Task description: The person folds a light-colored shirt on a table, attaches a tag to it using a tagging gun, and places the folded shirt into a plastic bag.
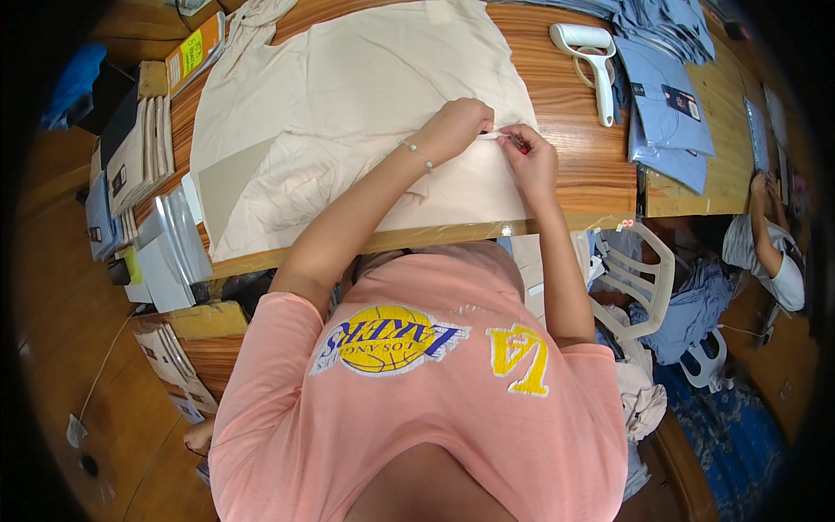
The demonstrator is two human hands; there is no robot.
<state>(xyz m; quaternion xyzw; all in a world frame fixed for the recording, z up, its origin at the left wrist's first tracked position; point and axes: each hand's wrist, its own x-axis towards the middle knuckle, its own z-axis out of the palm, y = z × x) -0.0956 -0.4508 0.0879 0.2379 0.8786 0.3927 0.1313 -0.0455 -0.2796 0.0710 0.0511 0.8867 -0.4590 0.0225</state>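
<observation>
"What's around the work?"
"I see a wood-grain table [591,174], a white lint roller [584,38] and folded blue shirts [665,117] at right, a white chair [664,283] behind."
"Hands?"
"Left hand [461,123] and right hand [534,161] pinch a raised fold of the cream garment [374,87] spread on the table."
"Unclear?"
"I can't identify the red object [523,147] in the right fingers; the garment's far edge is cut off."

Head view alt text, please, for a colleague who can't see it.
A person's left hand and right hand pinch a cream garment spread on a wood-grain table, the right also holding a small red-and-dark tool. To the right lie a white lint roller and folded blue shirts.
</observation>
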